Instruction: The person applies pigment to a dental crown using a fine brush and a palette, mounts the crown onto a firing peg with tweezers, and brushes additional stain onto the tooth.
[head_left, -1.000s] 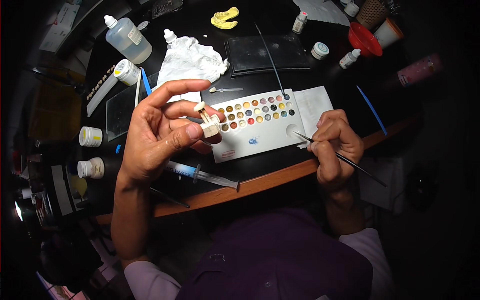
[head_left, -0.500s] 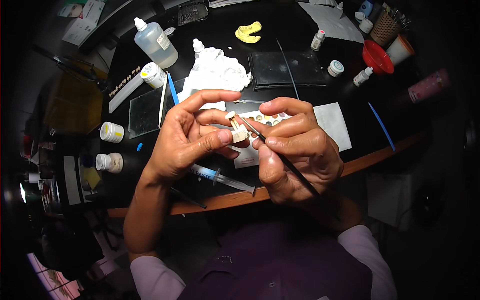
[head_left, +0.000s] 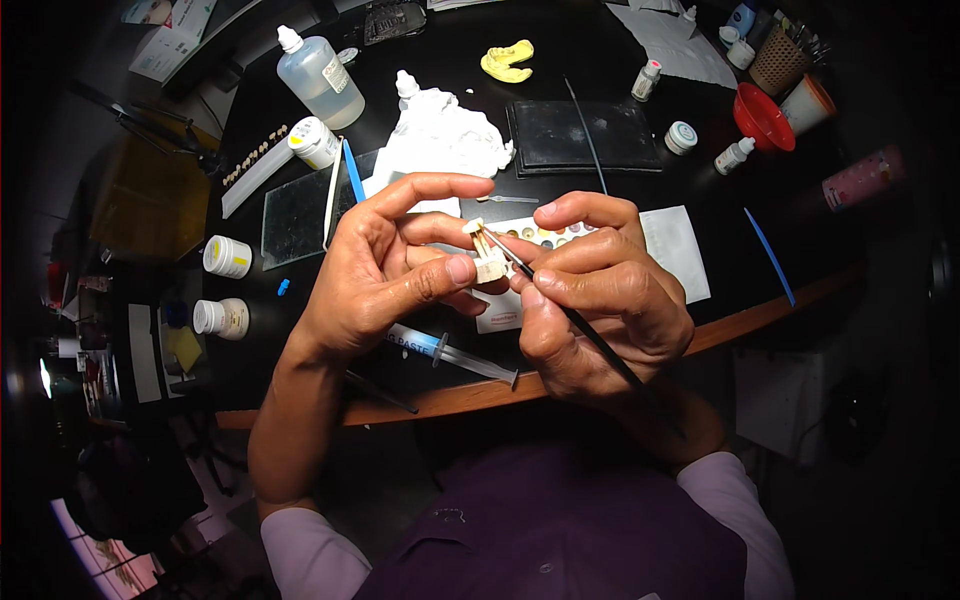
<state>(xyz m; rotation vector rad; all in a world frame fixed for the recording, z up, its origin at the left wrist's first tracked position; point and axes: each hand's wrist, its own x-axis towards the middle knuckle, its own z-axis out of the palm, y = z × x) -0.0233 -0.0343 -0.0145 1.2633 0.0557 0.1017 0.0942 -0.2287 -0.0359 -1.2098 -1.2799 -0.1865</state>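
Note:
My left hand [head_left: 355, 270] pinches a small cream-coloured dental model piece [head_left: 490, 267] between thumb and fingers. Thin posts rise from its block to a pale tooth-like cap [head_left: 474, 228]. In my right hand [head_left: 615, 290] is a fine brush [head_left: 598, 343] with a dark handle, gripped like a pen. Its tip meets or nearly meets the cap; contact is too small to tell. Behind my fingers lies a white palette card [head_left: 503, 318] with several coloured wells, partly hidden. A blue-labelled paste syringe [head_left: 470, 362] lies below my hands.
Crumpled white tissue [head_left: 440, 135], a dark flat case [head_left: 580, 140] and a yellow dental-arch model [head_left: 507, 62] lie farther back. At left stand a large clear bottle [head_left: 322, 85] and white jars [head_left: 227, 257]. A red bowl [head_left: 762, 117] is at right, near a blue stick [head_left: 768, 257].
The cap has turned and come closer to the brush tip. Both hands keep their holds. The whole view has shifted slightly, with the table things appearing a little farther right.

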